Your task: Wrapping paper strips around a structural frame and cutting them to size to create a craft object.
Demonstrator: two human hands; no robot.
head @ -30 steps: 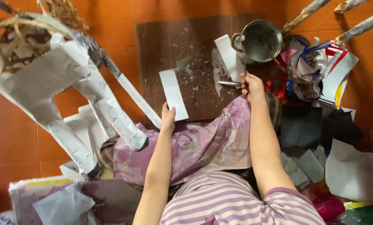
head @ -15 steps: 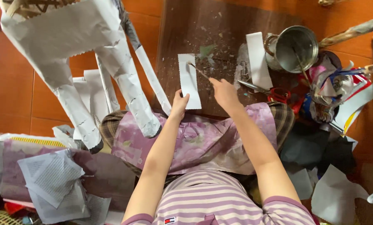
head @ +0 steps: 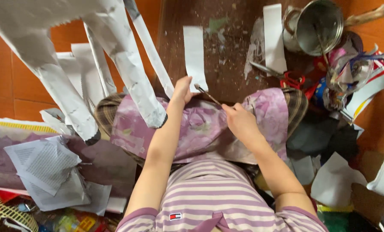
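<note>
1. White paper strip [head: 195, 55] lies on the brown counter [head: 230, 81]; left hand [head: 182, 91], fingers pressed together, pins its near end.
2. Right hand [head: 240, 121] pinches a thin brush [head: 207, 94], tip beside the strip: pasting step, seemingly; a steady stroke along the strip comes next.
3. Metal pot [head: 318, 26] contents unclear; papered white figure [head: 71, 51] cut off at the top.

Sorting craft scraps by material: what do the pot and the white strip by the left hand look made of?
Pot: metal, probably steel, judging by its dull grey sheen and reflections. White strip: thin matte paper, lying flat.
</note>
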